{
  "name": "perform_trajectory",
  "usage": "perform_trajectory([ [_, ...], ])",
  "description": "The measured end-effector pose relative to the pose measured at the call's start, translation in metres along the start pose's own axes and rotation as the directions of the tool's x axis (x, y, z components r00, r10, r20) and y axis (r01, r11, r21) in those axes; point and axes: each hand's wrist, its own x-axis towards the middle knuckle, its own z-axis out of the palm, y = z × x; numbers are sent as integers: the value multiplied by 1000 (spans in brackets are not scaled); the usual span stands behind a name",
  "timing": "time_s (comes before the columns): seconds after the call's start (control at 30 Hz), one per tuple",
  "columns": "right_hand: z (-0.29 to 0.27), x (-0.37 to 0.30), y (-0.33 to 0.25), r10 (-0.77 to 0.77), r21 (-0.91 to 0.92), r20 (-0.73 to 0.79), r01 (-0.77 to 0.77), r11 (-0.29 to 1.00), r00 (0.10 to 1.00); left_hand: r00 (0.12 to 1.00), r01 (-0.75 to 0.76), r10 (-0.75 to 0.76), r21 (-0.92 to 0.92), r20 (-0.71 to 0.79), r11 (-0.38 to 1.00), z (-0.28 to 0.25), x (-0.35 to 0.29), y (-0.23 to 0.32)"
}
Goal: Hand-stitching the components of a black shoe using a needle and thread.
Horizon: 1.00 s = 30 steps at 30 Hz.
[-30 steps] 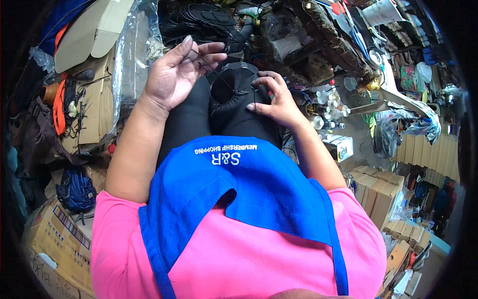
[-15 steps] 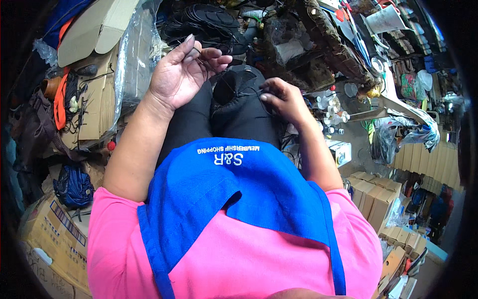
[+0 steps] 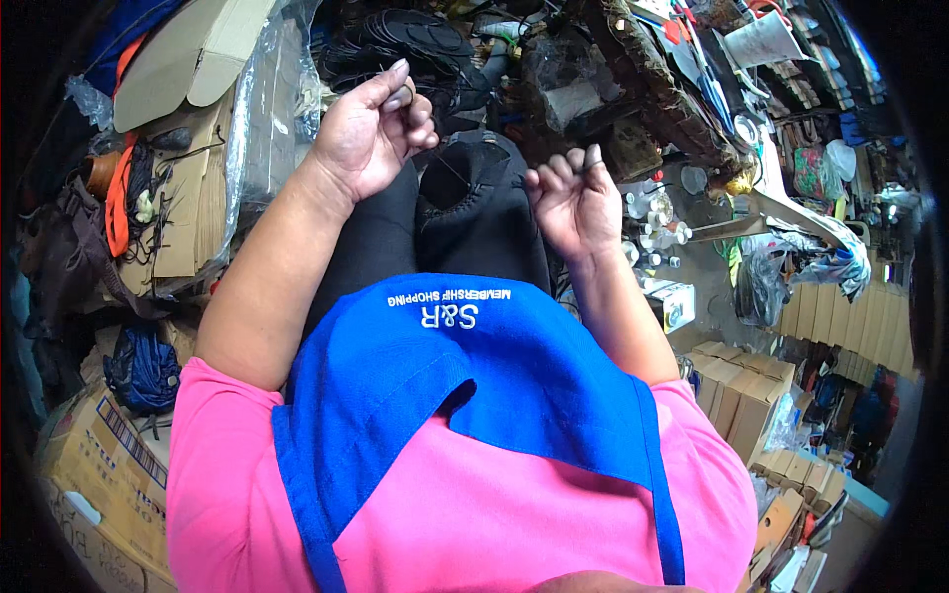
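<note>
Between my thighs is a black shoe [image 3: 494, 158], its dark opening facing up with coarse stitching along the edge. To its left, my left hand [image 3: 376, 133] is raised palm up, with thumb and fingers closed on a thin dark thread. On the right, my right hand [image 3: 578, 203] is also turned palm up beside the shoe. Its fingers are curled in, and a dark strand seems to cross them near the thumb. Thin lines of thread run over the shoe's opening, though their full path is hard to follow.
A blue apron [image 3: 465, 376] covers my lap. Flattened cardboard [image 3: 193, 198] and plastic wrap lie at left. A coil of black cord [image 3: 420, 44] sits beyond the shoe. Several small bottles [image 3: 657, 222] stand at right, near a white box [image 3: 669, 304] and stacked cartons [image 3: 741, 385].
My right hand has turned from palm down over the shoe to palm up and moved slightly right, away from it. My left hand has shifted a little up and left, its fingers more curled.
</note>
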Motion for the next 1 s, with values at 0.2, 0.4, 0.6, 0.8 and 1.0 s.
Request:
perform_trajectory([
  [0.2, -12, -42, -14, 53, -356, 109, -10, 934, 993, 979, 49, -56, -38, -197, 998, -57, 3, 14],
  [0.4, -45, -64, -77, 43, -988, -133, -136, 80, 990, 944, -10, 221, 644, -247, 765, -99, -27, 69],
  [0.6, 21, -33, -64, -58, -998, 68, 68, 0, 996, 941, -16, 336, 986, -41, 163, -41, -18, 40],
  [0.8, 62, 6, -16, 468, -875, 4, 230, -426, 884, 929, -370, -33, 928, 369, -35, 2, 27, -36],
  [1.0, 62, -29, -53, 330, -994, 79, 101, -49, 941, 953, -215, -195, 971, 231, 100, 1, 40, -31],
])
